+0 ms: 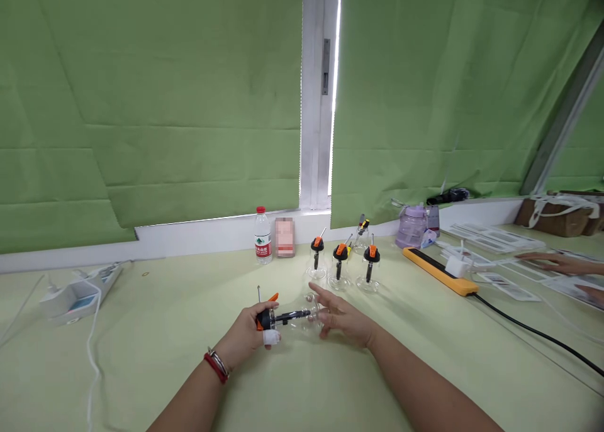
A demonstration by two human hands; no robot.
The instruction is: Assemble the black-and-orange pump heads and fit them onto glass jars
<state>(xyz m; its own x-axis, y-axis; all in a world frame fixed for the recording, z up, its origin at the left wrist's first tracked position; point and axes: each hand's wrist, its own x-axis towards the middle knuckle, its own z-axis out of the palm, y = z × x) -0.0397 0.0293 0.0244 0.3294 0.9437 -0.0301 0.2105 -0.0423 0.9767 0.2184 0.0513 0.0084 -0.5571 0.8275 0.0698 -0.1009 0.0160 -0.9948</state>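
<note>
The glass vessel (302, 315) lies sideways above the counter (155, 331), its black-and-orange top toward nine o'clock and its clear base toward three. The left hand's (245, 334) grip pinches that top; the right hand's (346, 322) grip is spread at the base, firmness of contact unclear. From the vessel, three upright similar vessels (340, 265) stand between one and two o'clock, the red-capped bottle (263, 237) at eleven, and the orange power strip (438, 271) nearer three.
</note>
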